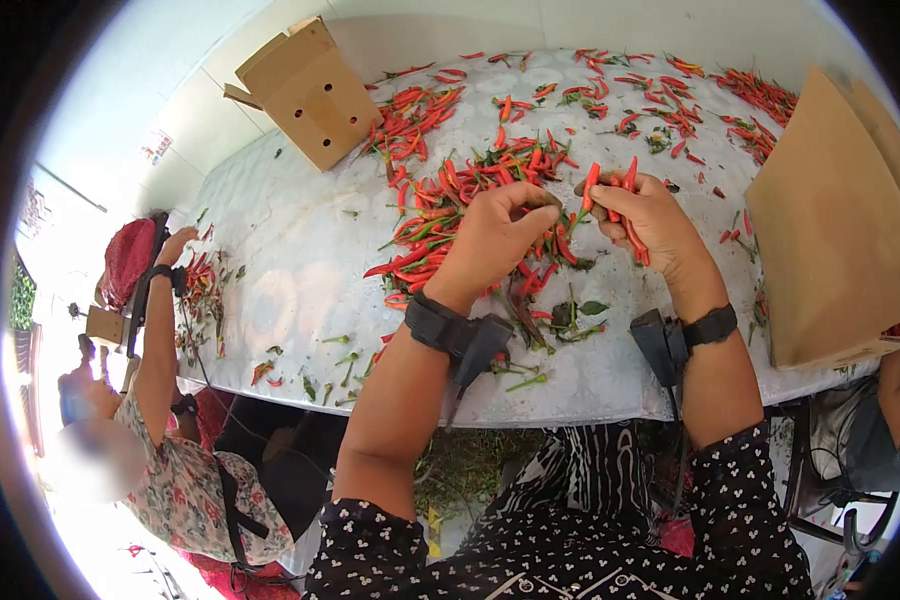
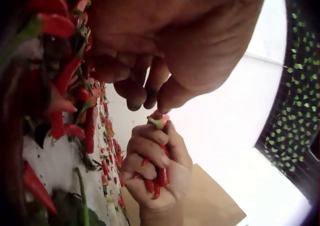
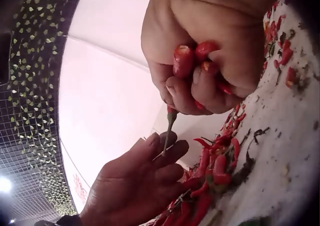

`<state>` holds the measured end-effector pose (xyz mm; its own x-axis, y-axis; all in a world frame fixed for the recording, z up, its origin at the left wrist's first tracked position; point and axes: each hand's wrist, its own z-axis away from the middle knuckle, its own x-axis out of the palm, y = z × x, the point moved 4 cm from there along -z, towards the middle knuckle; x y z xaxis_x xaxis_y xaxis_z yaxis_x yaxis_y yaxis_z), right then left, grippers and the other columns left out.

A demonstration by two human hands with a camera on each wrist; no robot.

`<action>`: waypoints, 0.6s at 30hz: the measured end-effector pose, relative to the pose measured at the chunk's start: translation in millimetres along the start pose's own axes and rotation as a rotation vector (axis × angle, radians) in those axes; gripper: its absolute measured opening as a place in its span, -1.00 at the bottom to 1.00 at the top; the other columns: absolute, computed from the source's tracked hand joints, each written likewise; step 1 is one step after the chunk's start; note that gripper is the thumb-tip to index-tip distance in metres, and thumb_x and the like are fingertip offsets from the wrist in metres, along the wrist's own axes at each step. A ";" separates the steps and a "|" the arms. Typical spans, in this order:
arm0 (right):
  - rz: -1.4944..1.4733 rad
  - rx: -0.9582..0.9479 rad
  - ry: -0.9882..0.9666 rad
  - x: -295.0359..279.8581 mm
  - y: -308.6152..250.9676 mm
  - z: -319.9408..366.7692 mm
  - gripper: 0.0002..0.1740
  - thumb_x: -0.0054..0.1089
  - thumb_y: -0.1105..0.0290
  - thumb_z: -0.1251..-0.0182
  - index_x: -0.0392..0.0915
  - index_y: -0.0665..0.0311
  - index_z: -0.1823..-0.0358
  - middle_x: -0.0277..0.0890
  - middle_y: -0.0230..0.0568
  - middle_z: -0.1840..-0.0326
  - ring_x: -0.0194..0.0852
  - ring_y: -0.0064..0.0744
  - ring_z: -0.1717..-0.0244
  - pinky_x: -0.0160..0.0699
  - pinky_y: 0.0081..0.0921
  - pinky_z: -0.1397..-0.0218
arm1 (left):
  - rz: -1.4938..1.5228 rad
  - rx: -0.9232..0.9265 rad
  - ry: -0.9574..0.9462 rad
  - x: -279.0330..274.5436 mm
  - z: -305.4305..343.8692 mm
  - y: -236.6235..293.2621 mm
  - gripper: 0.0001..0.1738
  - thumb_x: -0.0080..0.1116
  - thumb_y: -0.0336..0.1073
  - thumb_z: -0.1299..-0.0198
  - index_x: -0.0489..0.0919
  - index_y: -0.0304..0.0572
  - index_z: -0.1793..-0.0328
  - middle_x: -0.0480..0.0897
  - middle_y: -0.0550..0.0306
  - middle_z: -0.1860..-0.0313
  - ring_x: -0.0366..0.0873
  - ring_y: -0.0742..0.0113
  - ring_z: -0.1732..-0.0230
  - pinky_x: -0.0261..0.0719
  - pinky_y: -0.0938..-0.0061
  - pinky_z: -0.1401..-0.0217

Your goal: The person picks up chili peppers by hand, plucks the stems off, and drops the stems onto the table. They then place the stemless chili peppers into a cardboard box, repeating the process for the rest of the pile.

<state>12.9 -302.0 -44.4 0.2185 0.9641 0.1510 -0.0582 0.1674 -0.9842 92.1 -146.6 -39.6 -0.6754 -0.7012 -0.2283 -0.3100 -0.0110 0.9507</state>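
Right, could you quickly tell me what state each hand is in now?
Left hand: pinches the thin green stem of one pepper.
Right hand: grips a bunch of small red chilli peppers.

Slim red chilli peppers [image 1: 420, 225], one showing a green stalk [image 3: 170, 118], lie over a white worktop [image 1: 290, 250] with a faint embossed pattern. The cardboard boxes [image 1: 310, 90] are plain brown. Black sleeves [image 1: 750, 520] carry small white sprigs, and the wrist straps [image 1: 430, 325] are black.

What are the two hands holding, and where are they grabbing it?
The right hand grips a bunch of red chillies by their bodies, in its fist. The left hand pinches the green stem of one chilli poking out of it.
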 end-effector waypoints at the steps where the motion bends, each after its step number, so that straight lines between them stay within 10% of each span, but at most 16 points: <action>1: -0.143 -0.006 -0.009 1.3 2.1 -1.1 -0.85 0.15 0.30 -0.20 0.44 0.19 0.34 0.38 -0.45 0.56 0.21 -0.74 0.70 0.06 -0.78 0.76 | -0.014 0.013 -0.006 1.7 1.2 2.8 -0.80 0.14 -0.32 -0.11 0.57 -0.36 0.26 0.54 0.31 0.47 0.37 0.63 0.47 0.37 0.63 0.42; 18: -0.144 -0.059 0.056 25.2 5.6 0.6 -0.83 0.21 0.38 -0.16 0.45 0.26 0.29 0.40 -0.42 0.56 0.21 -0.71 0.69 0.11 -0.72 0.69 | -0.254 0.040 -0.033 3.9 3.8 6.7 -0.80 0.16 -0.34 -0.05 0.57 -0.40 0.33 0.57 0.09 0.56 0.44 0.49 0.52 0.42 0.49 0.41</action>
<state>17.5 -276.6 -46.1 0.2746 0.9175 0.2876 0.0347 0.2895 -0.9566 84.9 -146.7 -34.8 -0.5936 -0.6562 -0.4660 -0.4982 -0.1551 0.8531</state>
